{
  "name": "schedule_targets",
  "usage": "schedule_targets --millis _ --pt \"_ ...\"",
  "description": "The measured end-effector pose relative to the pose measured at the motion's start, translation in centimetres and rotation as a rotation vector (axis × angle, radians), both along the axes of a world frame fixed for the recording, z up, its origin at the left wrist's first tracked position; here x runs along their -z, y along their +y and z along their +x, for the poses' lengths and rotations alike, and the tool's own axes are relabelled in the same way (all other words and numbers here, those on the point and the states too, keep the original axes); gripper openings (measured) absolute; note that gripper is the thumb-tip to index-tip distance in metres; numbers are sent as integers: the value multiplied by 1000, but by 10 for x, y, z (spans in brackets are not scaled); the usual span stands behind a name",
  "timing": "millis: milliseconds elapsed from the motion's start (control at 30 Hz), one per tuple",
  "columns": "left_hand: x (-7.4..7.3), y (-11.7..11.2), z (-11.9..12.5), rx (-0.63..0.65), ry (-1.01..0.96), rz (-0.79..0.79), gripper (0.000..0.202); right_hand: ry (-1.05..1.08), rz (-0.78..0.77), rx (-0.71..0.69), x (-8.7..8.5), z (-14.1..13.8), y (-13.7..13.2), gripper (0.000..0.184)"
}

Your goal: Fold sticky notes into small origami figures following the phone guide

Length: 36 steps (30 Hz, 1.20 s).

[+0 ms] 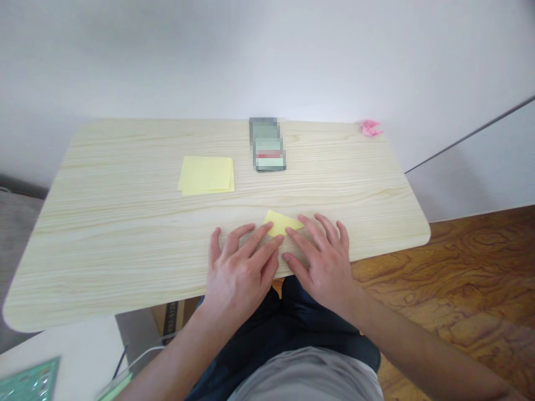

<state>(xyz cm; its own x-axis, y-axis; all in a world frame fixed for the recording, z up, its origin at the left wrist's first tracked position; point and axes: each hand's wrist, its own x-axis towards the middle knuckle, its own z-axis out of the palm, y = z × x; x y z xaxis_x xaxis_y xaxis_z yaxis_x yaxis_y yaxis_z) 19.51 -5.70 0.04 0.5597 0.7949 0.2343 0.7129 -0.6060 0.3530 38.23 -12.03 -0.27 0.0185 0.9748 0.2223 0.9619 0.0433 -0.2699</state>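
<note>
A small folded piece of yellow paper (279, 220) lies flat near the table's front edge, tapering to a point on the right. The fingertips of my left hand (242, 267) press on its left and lower part, with the fingers spread. My right hand (324, 262) touches its lower right side with outstretched fingers. Neither hand grips the paper. Part of its lower edge is hidden under my fingertips.
Loose yellow sheets (207, 174) lie overlapped on the wooden table (125, 234). A phone (270, 146), its screen blurred, rests near the wall. A pink folded paper figure (370, 128) sits at the back right corner. Lower left is a green packet (31, 381).
</note>
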Motion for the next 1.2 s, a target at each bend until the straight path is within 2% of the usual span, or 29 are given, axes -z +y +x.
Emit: schedule_targets --millis 367,600,867,1100,1200 --pt "-2 1 0 7 -21 -11 29 29 -27 -7 5 -1 -5 49" --pt "-2 4 -4 47 -36 10 32 96 -8 -22 2 0 -6 50" --pt "0 7 -9 93 -29 13 34 69 -20 -46 0 -1 -12 50" --pt "2 7 -15 110 -87 5 29 83 -6 -56 -2 1 -11 48" --pt "1 0 -17 119 -95 13 29 105 9 -71 -3 5 -8 42"
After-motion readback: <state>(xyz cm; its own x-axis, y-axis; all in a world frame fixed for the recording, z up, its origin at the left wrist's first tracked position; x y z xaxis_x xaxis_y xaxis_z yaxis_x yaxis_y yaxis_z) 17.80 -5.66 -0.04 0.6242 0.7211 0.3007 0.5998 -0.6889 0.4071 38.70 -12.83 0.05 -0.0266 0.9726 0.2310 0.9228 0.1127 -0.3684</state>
